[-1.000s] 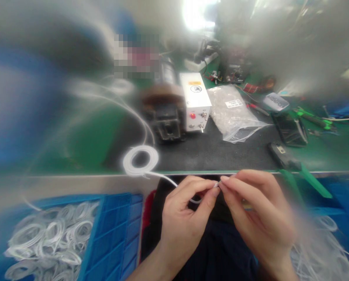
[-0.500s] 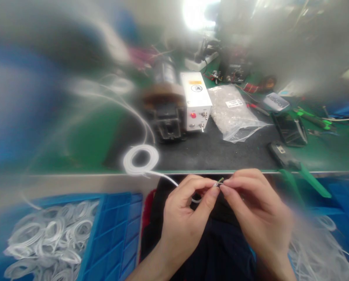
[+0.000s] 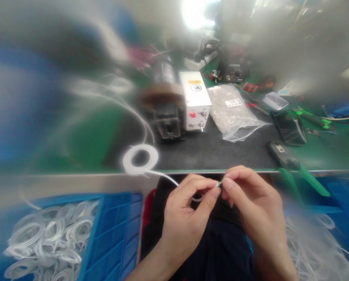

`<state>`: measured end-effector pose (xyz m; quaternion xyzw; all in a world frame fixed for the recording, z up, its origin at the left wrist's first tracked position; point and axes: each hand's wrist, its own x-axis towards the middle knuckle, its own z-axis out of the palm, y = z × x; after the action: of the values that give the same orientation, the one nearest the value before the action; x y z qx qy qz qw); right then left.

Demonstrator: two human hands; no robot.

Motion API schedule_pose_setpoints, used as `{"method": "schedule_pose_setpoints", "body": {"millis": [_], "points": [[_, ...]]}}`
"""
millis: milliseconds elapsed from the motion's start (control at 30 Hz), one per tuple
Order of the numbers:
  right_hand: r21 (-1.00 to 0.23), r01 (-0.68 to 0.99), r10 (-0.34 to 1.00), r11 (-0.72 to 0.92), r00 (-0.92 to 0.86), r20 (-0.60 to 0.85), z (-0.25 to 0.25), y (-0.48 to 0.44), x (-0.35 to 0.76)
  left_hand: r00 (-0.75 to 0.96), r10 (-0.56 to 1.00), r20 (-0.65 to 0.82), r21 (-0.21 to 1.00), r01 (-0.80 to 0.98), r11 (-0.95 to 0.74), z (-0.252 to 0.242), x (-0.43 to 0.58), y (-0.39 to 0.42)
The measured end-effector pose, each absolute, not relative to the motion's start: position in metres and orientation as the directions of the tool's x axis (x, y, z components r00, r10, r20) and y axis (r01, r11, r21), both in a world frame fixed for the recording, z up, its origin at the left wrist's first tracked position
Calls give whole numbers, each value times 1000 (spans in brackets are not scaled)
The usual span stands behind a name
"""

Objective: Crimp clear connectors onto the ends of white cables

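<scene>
Both hands — left hand (image 3: 186, 218), right hand (image 3: 254, 210) — pinch white cable (image 3: 162, 177).

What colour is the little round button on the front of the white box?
Red. The small round button on the white metal control box shows best in the head view.

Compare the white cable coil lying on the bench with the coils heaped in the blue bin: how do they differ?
The white cable coil lies alone on the bench edge; the binned coils are heaped together. Its end runs to the left hand and right hand; the binned coils lie untouched. Both are white loops.
</scene>
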<state>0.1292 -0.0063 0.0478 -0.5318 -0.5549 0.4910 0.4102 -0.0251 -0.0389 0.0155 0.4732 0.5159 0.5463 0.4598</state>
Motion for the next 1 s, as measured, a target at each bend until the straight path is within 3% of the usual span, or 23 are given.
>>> {"method": "schedule_pose_setpoints", "body": {"millis": [467,600,833,1000], "points": [[-975,221,990,-16,-131,-46,51,-6,126,-184,982,-29,996,-85,14,14,-24,-40],[-967,253,989,14,-145,-24,54,-7,122,-161,983,-93,973,-224,55,16,-21,-39],[-979,192,968,-73,-221,-115,52,-12,117,-164,975,-152,911,-405,74,18,-19,-37],[-917,371,986,144,-134,101,50,-13,119,-173,976,-135,943,-324,73,15,-22,-38]]}}
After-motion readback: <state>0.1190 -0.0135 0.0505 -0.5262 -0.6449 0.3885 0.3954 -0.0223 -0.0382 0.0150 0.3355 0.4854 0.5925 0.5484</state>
